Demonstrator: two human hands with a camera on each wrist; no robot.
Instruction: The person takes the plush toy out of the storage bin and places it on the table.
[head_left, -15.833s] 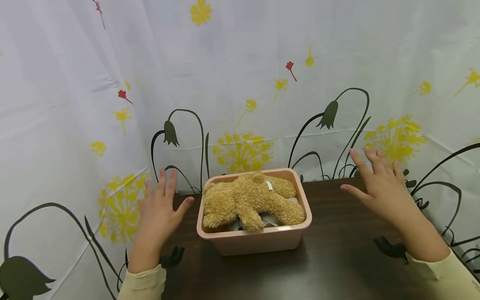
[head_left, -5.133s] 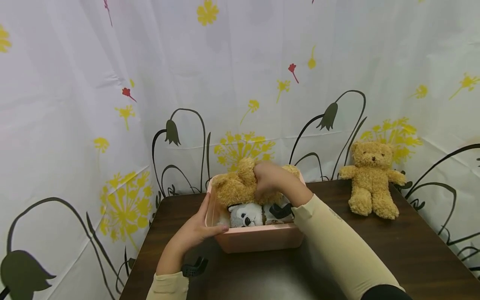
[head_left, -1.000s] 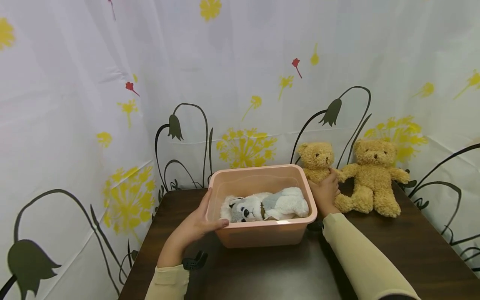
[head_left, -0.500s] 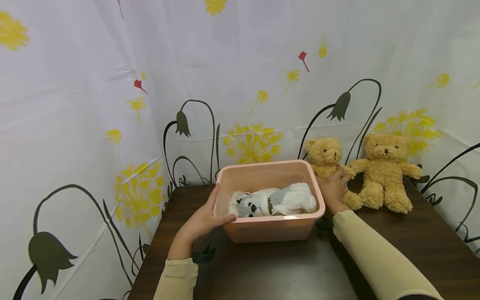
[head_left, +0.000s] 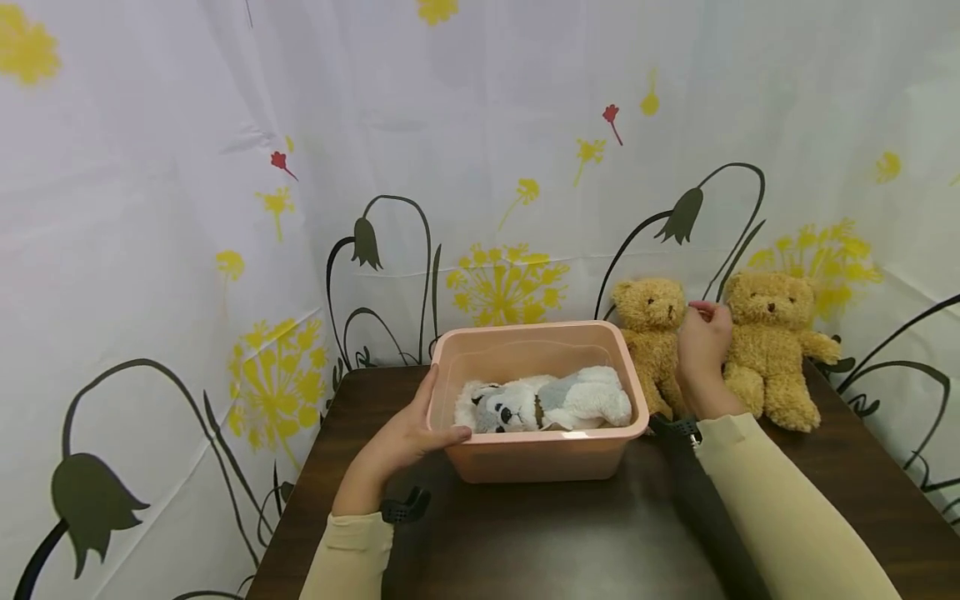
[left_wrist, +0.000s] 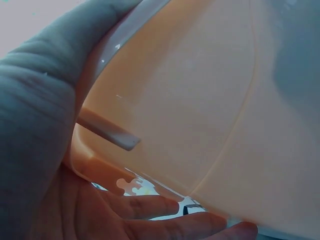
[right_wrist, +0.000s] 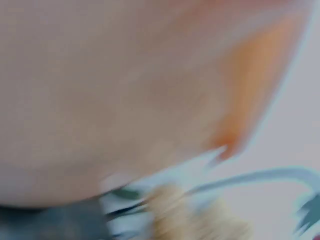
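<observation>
While the left hand (head_left: 401, 440) gripped the tub's (head_left: 540, 454) left rim, the right hand (head_left: 703, 350) rested loose-fingered between two upright bears (head_left: 651, 342), bare table (head_left: 562, 542) in front.

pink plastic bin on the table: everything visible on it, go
The pink plastic bin is a rounded rectangular tub with a rolled rim, smooth and slightly glossy, standing upright on the dark wooden table. A white-and-grey plush dog lies on its side inside. The left hand grips its left rim, thumb over the edge. The smaller tan teddy bear sits close by its right rear corner.
</observation>
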